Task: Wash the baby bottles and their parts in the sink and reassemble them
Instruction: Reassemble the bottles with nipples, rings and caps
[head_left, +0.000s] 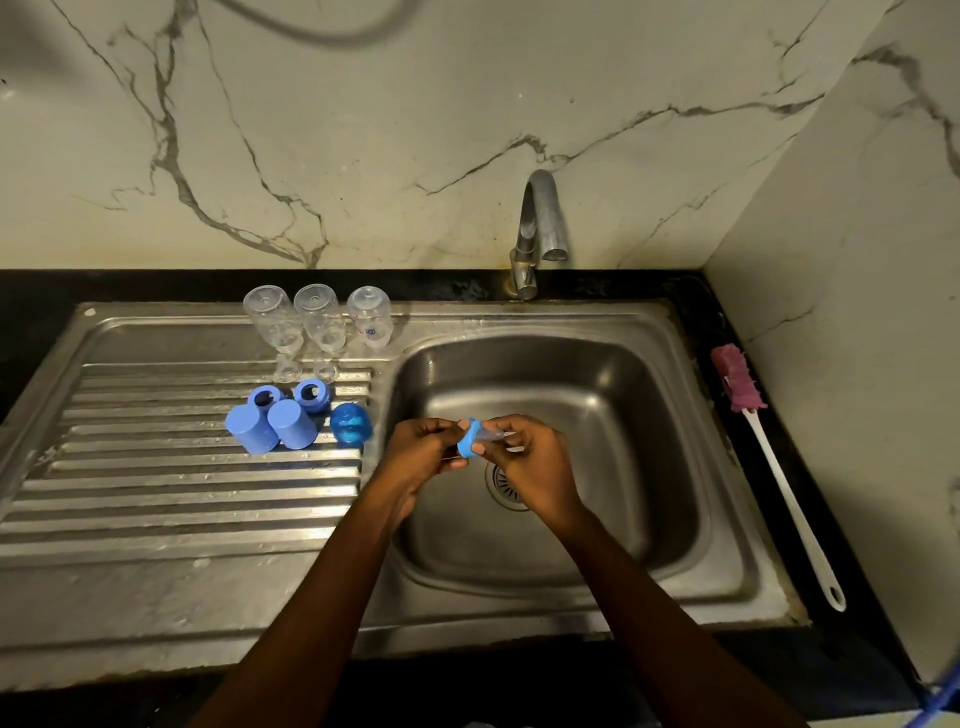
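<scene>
Bottles (317, 318) are standing upturned on the drainboard (156, 493) while, over the basin (602, 384), the left hand (421, 453) is pinching a blue ring (469, 439) and the right hand (536, 463) is gripping the clear teat (492, 433) poking through it.

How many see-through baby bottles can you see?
3. All stand upside down in a row at the back of the ribbed steel drainboard: the left clear plastic bottle, the middle bottle and the right bottle. None looks hidden.
</scene>
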